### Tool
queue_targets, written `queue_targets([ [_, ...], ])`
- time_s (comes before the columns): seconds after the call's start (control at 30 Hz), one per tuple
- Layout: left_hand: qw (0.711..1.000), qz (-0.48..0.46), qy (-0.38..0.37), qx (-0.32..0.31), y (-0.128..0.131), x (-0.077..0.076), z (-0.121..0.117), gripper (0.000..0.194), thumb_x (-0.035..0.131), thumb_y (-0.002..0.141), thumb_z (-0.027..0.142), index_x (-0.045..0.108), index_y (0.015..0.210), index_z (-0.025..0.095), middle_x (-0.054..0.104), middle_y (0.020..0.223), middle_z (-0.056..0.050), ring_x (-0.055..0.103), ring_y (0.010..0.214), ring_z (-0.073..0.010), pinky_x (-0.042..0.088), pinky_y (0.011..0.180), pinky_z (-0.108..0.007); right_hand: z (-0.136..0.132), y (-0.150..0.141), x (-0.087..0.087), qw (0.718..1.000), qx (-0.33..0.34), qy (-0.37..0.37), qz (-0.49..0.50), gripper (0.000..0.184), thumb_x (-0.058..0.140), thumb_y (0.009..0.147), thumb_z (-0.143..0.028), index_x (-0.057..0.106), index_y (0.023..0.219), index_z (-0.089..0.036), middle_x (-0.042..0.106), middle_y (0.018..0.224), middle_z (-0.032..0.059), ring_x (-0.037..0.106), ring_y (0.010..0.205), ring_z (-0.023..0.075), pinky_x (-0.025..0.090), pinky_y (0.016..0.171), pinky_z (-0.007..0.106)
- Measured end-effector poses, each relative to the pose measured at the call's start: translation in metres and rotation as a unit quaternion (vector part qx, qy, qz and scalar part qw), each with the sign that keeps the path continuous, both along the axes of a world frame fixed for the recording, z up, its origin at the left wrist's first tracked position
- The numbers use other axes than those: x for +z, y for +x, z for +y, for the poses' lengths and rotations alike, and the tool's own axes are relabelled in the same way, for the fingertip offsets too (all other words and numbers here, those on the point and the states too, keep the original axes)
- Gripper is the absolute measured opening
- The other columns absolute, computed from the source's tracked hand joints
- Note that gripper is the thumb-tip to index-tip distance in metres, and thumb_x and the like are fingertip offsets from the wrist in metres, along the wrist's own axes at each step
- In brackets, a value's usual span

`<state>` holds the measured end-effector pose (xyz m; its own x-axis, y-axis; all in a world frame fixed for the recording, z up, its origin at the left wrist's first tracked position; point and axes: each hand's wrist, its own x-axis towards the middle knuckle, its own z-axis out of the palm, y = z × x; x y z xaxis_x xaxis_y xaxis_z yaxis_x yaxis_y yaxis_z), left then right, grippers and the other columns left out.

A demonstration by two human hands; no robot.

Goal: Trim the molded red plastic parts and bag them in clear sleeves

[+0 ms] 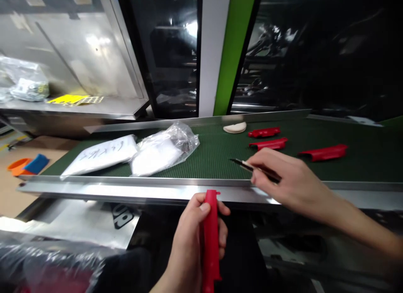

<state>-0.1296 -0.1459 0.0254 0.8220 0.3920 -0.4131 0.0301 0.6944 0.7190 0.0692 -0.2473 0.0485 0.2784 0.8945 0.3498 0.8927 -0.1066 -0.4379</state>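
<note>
My left hand (pixel 192 230) is closed around a long red plastic part (pixel 211 242), held upright in front of the belt's near rail. In my right hand (pixel 280 179) is a slim knife (pixel 247 165) with a dark, pointed blade aimed left. It hovers over the green conveyor belt (pixel 208 154), apart from the part in my left hand. Beyond my right hand lie more red plastic parts: one at the back (pixel 264 132), another just in front of it (pixel 269 144), and a third to the right (pixel 324 153).
A white half-round pad (pixel 235 127) rests near the belt's far edge. Two white packages, one with handwriting (pixel 100 153) and one in clear plastic (pixel 163 152), lie on the left. Orange (pixel 19 166) and blue pieces (pixel 38 163) sit beyond the belt's end. A metal rail (pixel 176 188) borders the near side.
</note>
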Motion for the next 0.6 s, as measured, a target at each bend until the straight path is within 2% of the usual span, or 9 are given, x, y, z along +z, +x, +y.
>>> queue_targets([
  [0.1,0.999,-0.016,-0.022,0.016,-0.004,0.0,-0.005,0.029,0.037,0.092,0.042,0.051,0.092,0.016,0.051,0.063,-0.002,0.036,0.045,-0.0076,0.028,0.04,-0.016,-0.008,-0.039,0.006,0.997,0.057,0.022,0.05,0.032,0.045,0.092,-0.01,0.056,0.119,-0.023,0.058,0.106,0.001,0.058,0.091,0.01,0.046,0.079,0.021],
  [0.2,0.999,-0.014,-0.012,0.05,-0.008,0.0,-0.009,0.026,0.041,0.091,0.04,0.052,0.089,0.016,0.059,0.08,-0.005,0.041,0.047,-0.0072,0.029,0.039,-0.017,-0.013,-0.058,0.001,0.995,0.097,0.023,0.029,0.049,0.044,0.093,-0.005,0.045,0.14,-0.021,0.057,0.114,0.0035,0.057,0.097,0.009,0.046,0.082,0.019],
  [0.23,0.999,-0.013,-0.01,0.051,-0.01,0.0,-0.01,0.025,0.042,0.09,0.039,0.052,0.089,0.016,0.06,0.082,-0.004,0.042,0.047,-0.0071,0.029,0.04,-0.017,-0.013,-0.061,-0.001,0.994,0.104,0.026,0.009,0.05,0.044,0.093,-0.004,0.044,0.141,-0.019,0.056,0.114,0.0044,0.056,0.098,0.0092,0.045,0.081,0.019],
  [0.3,0.999,-0.01,-0.008,0.043,-0.013,0.0,-0.011,0.025,0.043,0.09,0.039,0.052,0.089,0.016,0.057,0.072,-0.002,0.042,0.046,-0.0077,0.031,0.041,-0.017,-0.013,-0.064,-0.004,0.993,0.105,0.039,-0.037,0.048,0.045,0.092,-0.001,0.048,0.137,-0.016,0.056,0.115,0.0062,0.054,0.101,0.0106,0.044,0.083,0.021],
  [0.43,0.999,-0.014,0.001,0.04,-0.018,0.0,-0.014,0.026,0.042,0.091,0.04,0.052,0.091,0.016,0.048,0.056,0.001,0.04,0.045,-0.0083,0.031,0.043,-0.017,-0.012,-0.068,-0.004,0.99,0.094,0.06,-0.085,0.042,0.048,0.09,0.0,0.053,0.131,-0.012,0.056,0.119,0.0078,0.052,0.108,0.0134,0.042,0.093,0.025],
  [0.53,0.999,-0.019,-0.004,0.045,-0.02,0.0,-0.014,0.025,0.042,0.091,0.039,0.052,0.092,0.017,0.05,0.06,0.0,0.04,0.046,-0.0081,0.031,0.042,-0.017,-0.011,-0.072,-0.003,0.99,0.096,0.056,-0.092,0.043,0.049,0.091,-0.002,0.052,0.132,-0.012,0.057,0.121,0.0068,0.052,0.109,0.0145,0.041,0.097,0.028],
  [0.6,0.998,-0.022,-0.011,0.05,-0.02,0.001,-0.014,0.025,0.044,0.09,0.04,0.052,0.091,0.016,0.055,0.071,-0.001,0.042,0.045,-0.0068,0.032,0.041,-0.017,-0.011,-0.073,-0.003,0.989,0.098,0.059,-0.093,0.043,0.05,0.09,-0.002,0.052,0.132,-0.013,0.057,0.121,0.0064,0.053,0.108,0.015,0.042,0.097,0.029],
])
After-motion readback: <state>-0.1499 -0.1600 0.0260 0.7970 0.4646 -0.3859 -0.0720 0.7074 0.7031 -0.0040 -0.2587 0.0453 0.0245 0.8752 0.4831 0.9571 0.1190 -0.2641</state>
